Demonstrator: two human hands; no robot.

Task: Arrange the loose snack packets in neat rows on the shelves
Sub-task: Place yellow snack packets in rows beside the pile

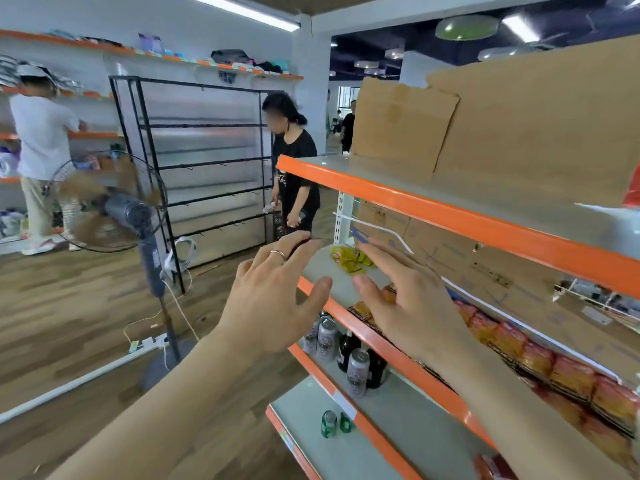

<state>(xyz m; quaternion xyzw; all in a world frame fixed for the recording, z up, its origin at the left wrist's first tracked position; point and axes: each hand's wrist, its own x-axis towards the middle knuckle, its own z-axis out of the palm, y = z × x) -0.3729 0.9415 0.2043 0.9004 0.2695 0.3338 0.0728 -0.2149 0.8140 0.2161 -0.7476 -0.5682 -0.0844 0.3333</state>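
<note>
Both splayed: left hand (273, 303), right hand (412, 306) at shelf edge (325, 309), pkt (349, 259) beyond.

There is only one view, from a wide-angle camera on the person's head. It looks forward and down, very near to the left hand (273, 299) and the right hand (412, 306). The shelves (450, 216) run away on its right side. The fan (114, 202) and the shop floor (69, 323) are farther off on its left.
</note>
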